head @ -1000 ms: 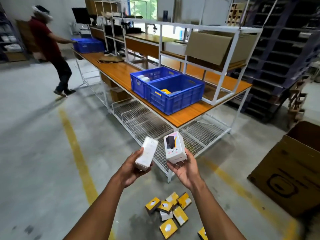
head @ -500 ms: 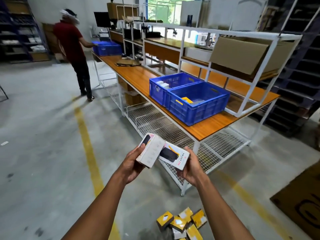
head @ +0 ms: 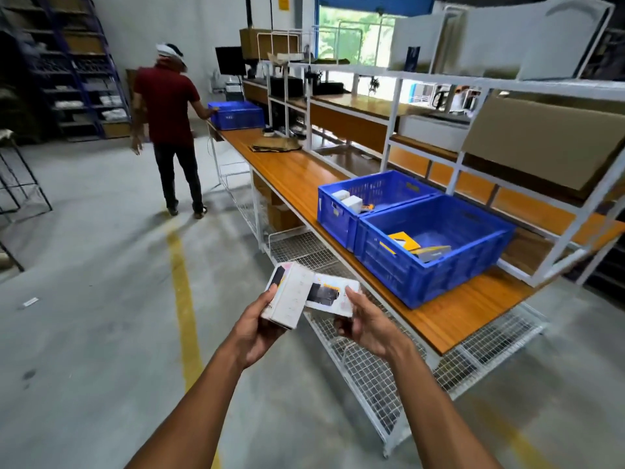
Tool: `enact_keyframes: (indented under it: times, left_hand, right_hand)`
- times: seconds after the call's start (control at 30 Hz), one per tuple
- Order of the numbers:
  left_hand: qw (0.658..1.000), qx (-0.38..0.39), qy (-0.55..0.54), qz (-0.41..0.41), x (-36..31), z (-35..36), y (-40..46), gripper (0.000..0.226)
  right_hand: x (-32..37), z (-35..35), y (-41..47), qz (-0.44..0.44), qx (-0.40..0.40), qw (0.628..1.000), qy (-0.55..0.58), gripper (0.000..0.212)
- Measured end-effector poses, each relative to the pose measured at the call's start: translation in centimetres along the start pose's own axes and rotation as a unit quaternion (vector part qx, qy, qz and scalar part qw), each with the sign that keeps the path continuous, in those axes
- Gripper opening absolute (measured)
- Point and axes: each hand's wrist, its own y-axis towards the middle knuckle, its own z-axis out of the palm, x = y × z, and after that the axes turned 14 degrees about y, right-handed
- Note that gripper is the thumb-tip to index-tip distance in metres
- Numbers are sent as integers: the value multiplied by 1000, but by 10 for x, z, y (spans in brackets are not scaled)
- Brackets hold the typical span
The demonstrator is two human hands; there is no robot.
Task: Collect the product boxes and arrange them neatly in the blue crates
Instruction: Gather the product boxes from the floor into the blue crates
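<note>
Inspector: State of the hands?

Assessor: The left hand [head: 260, 328] grasps a white product box [head: 292, 294] at lower centre of the frame, fingers wrapped round its side. The right hand [head: 367, 321] grips a second product box [head: 333, 297], printed face up, its left end tucked under the first box. Motion blur softens the print, so I cannot read the label.

Inspector: What has changed?

Assessor: A second ago the two boxes were held apart and nearly upright; now they overlap, close together and laid flatter. The tabletop [head: 304, 174] and crates fill more of the frame than before, and the yellow boxes seen on the floor earlier have dropped out of view. My judgement: the carry is nearly over and placing is the next step.

Inspector: Destination?

Assessor: Two blue crates sit touching at centre right. The near crate [head: 429, 262] holds a few yellow-and-white boxes lying loose and askew; the far crate [head: 341, 214] holds white boxes against its left wall. The white boxes likely belong in the far one.

Inspector: Surroundings and obstructions?

Assessor: A white shelf frame [head: 395, 86] with cardboard stands behind the crates but leaves their tops open. A person in a red shirt [head: 167, 106], upper left, touches a third blue crate [head: 236, 115], well apart. Nothing blocks the approach; the loose contents will want straightening.
</note>
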Motion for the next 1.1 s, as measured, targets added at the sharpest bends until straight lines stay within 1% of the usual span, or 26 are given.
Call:
enact_keyframes:
  times: [0.07,0.1,0.23,0.33,0.37,0.47,0.5,0.57,0.63,0.7,0.73,0.8,0.83,0.87,0.93,0.97,1.1]
  left_hand:
    - [1000,-7,-8,-4,-9,-5,22,29]
    - [1000,-11,-10,-3,-14,-9,34,29]
    - [999,-29,41,7,-34,-29,94,40]
    - [998,-36,51,19,-54,-42,148,26]
    - [998,-37,49,21,-61,-44,167,24]
    - [997,-32,60,30,-82,-53,226,27]
    - [997,-27,67,31,-89,-55,247,24]
    - [996,-17,88,27,-101,-60,287,16]
    - [993,1,120,19,-115,-64,329,18]
    - [987,25,159,15,-131,-66,373,27]
    - [984,33,175,17,-139,-64,393,30]
    - [978,54,201,30,-161,-55,436,33]
    - [974,63,213,33,-170,-49,457,34]
    - [971,69,225,37,-178,-43,476,36]
    - [967,85,235,46,-188,-29,506,41]
    - [965,91,242,52,-190,-23,523,40]
    - [947,78,299,89,-195,6,583,43]
  right_hand:
    - [11,-2,27,-7,-25,1000,-15,95]
    - [16,-3,43,-14,-47,999,-20,95]
    - [41,-12,98,-69,-141,987,-22,65]
    - [58,-19,141,-119,-202,972,-18,49]
    - [63,-23,156,-135,-219,966,-14,47]
    - [80,-37,199,-166,-262,951,-11,54]
    - [86,-41,215,-176,-273,946,-10,55]
    - [98,-44,240,-189,-290,938,-3,48]
    - [111,-42,266,-206,-312,927,6,40]
    - [127,-39,291,-210,-336,918,-13,46]
    - [134,-39,301,-213,-350,912,-27,54]
    - [151,-43,325,-239,-381,893,-28,82]
    - [160,-45,335,-254,-398,881,-30,89]
    - [169,-44,341,-258,-417,870,-38,84]
    - [185,-45,351,-255,-457,849,-71,63]
    - [193,-49,358,-255,-471,840,-88,59]
    - [229,-78,391,-248,-520,801,-164,74]
